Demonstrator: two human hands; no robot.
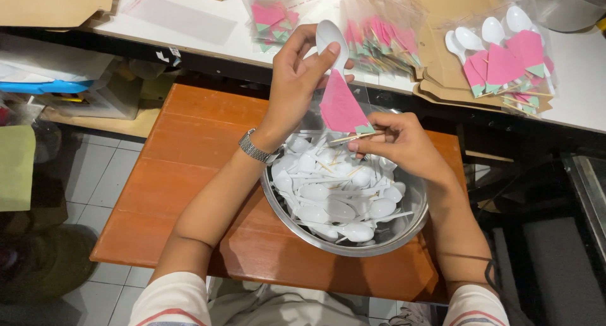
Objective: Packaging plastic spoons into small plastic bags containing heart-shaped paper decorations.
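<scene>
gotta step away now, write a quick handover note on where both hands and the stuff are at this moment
Left hand: raised over the bowl, holding a white plastic spoon bowl-end up.
Right hand: pinching a folded pink napkin and thin wooden toothpicks against the spoon's handle.
Metal bowl: on the orange stool, holding many loose white spoons and some toothpicks.
Done: finished clear packets of spoon and pink napkin lie on the white table, with more bagged napkins beside them.
Left: the set in hand is not yet bagged; the bowl holds plenty more spoons.
</scene>
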